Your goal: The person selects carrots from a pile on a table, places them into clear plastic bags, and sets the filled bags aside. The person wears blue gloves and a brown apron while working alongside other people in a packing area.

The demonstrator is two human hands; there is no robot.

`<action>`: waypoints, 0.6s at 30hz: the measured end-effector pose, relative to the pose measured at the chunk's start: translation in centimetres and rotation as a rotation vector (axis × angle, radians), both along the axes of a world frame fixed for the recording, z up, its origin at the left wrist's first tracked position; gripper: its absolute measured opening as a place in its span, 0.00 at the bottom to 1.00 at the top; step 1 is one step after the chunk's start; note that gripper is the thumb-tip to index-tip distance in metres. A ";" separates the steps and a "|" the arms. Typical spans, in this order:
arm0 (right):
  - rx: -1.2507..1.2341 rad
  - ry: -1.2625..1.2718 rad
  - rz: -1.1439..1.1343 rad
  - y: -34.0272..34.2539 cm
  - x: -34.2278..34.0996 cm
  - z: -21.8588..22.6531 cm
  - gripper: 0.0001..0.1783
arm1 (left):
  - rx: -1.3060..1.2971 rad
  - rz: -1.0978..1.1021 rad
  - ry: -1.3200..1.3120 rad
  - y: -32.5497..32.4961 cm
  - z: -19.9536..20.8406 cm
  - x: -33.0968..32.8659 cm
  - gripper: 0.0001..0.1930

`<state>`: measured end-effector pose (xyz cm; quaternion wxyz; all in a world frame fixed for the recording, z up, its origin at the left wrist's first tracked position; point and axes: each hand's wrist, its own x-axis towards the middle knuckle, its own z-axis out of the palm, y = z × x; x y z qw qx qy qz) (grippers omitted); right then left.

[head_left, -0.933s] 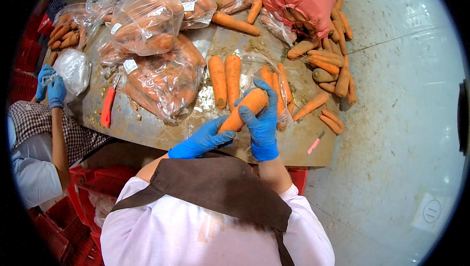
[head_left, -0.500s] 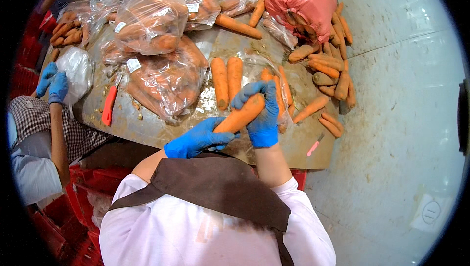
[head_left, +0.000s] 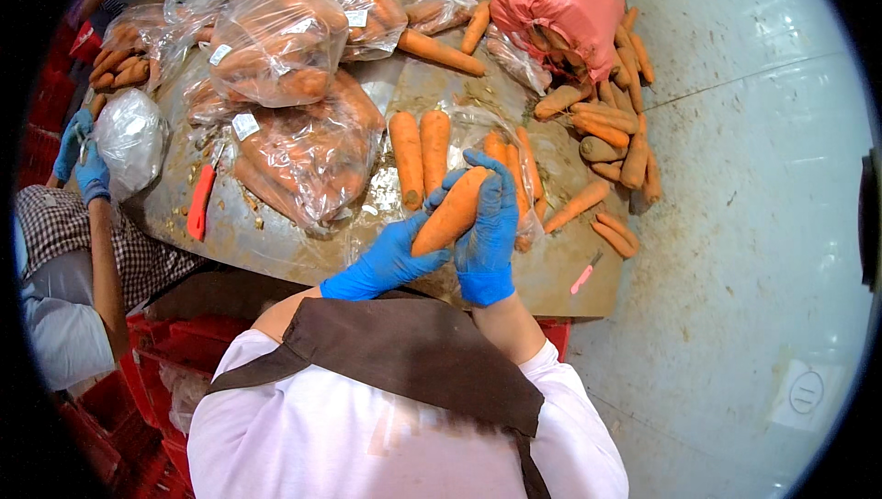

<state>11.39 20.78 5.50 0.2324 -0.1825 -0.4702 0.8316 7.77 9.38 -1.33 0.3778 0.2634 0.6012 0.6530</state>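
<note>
A thick orange carrot [head_left: 452, 212] is held between my two blue-gloved hands above the near edge of the table [head_left: 285, 255]. My left hand [head_left: 395, 253] closes round its lower end, while my right hand [head_left: 491, 223] wraps its upper part from the right side. Just beyond my hands lie two carrots [head_left: 421, 154] side by side. To their right, a clear plastic bag [head_left: 482, 120] lies with more carrots [head_left: 524, 164] at it; my right hand partly hides them.
Filled bags of carrots [head_left: 303, 154] pile up at left, beside a red-handled knife [head_left: 200, 203]. A red sack [head_left: 560, 7] and loose carrots [head_left: 634, 154] take the far right. A pink-handled knife [head_left: 583, 277] lies near the right edge. At left, a co-worker's gloved hands [head_left: 87, 164] are beside a plastic bag [head_left: 133, 142].
The carrot in my hands has tilted more upright, and my right hand has shifted its grip along its side. The co-worker's hands have moved slightly left.
</note>
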 end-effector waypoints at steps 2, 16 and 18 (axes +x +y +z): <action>-0.066 -0.007 0.005 0.4 0.0 -0.3 0.26 | -0.060 -0.014 0.035 0.1 -0.2 0.2 0.28; 0.122 -0.033 0.007 -0.4 0.9 -0.3 0.22 | -0.122 -0.056 0.057 -1.2 0.1 0.0 0.29; -0.140 -0.100 0.090 1.0 0.6 -1.3 0.21 | -0.281 0.036 0.373 -1.2 0.0 0.3 0.29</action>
